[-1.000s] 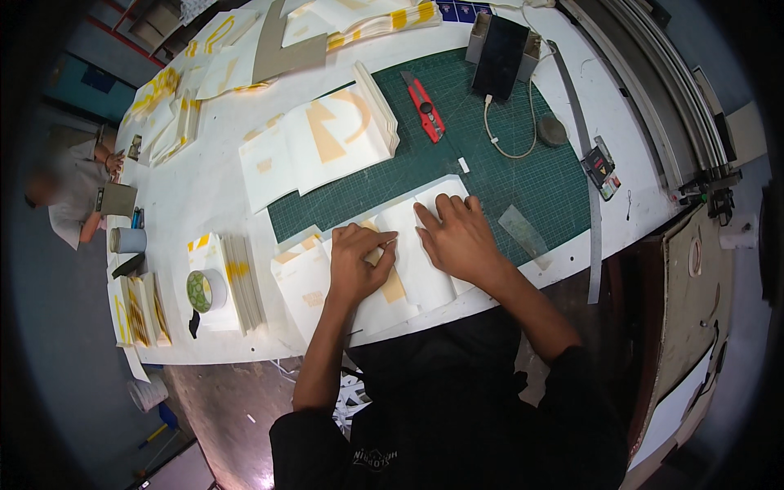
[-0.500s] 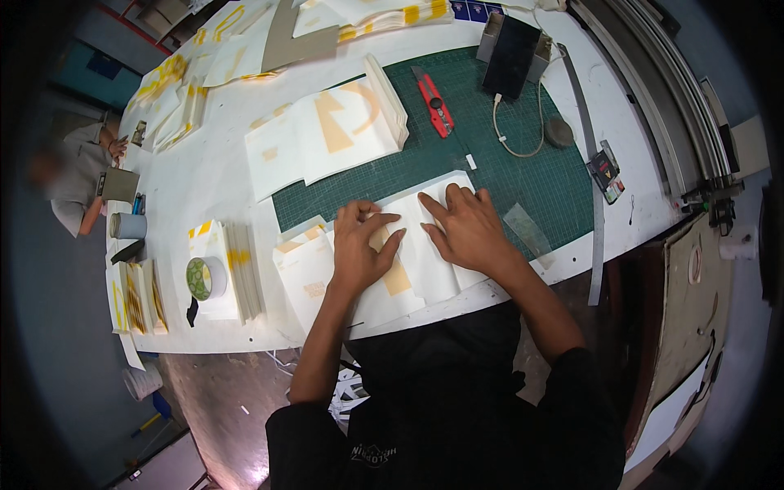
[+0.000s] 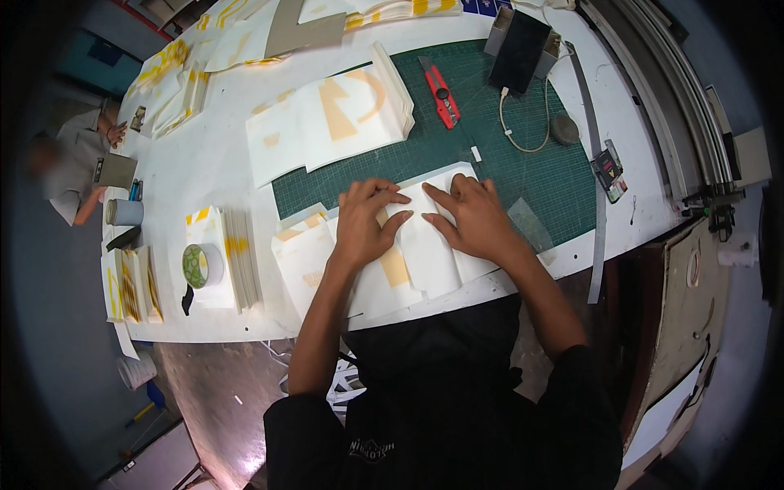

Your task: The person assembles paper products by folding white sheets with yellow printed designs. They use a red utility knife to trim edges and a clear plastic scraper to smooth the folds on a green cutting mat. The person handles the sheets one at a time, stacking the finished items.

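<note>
Left hand (image 3: 365, 219) shifted toward far end of folded white paper (image 3: 430, 261), now level with right hand (image 3: 480, 219). Thumbs and forefingers part-spread; no grip evident. Paper overlaps near edge of green mat (image 3: 523, 175). Work appears concentrated at far end.

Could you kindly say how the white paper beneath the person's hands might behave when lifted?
The white paper would probably bend easily, since its edge looks thin. It may also partly spring open at the visible crease.
</note>
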Tool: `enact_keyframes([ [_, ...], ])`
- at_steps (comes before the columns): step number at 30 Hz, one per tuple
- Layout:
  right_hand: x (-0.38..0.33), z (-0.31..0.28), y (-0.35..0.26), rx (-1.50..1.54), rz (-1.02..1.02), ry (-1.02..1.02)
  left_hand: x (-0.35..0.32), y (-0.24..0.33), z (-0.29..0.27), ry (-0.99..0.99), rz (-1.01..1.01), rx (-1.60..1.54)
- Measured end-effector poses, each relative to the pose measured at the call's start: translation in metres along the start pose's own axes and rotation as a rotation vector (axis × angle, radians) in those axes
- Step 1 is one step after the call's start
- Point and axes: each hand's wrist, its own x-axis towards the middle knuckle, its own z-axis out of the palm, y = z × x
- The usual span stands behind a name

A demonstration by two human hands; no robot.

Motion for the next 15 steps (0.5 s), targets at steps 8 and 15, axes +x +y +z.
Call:
enact_keyframes([
  [8,0.037,0.019,0.02,0.165,0.067,0.045,0.0,0.0,0.0,-0.008,0.031,0.04],
  [15,-0.003,0.001,0.001,0.145,0.068,0.037,-0.001,0.001,0.002,-0.003,0.005,0.055],
])
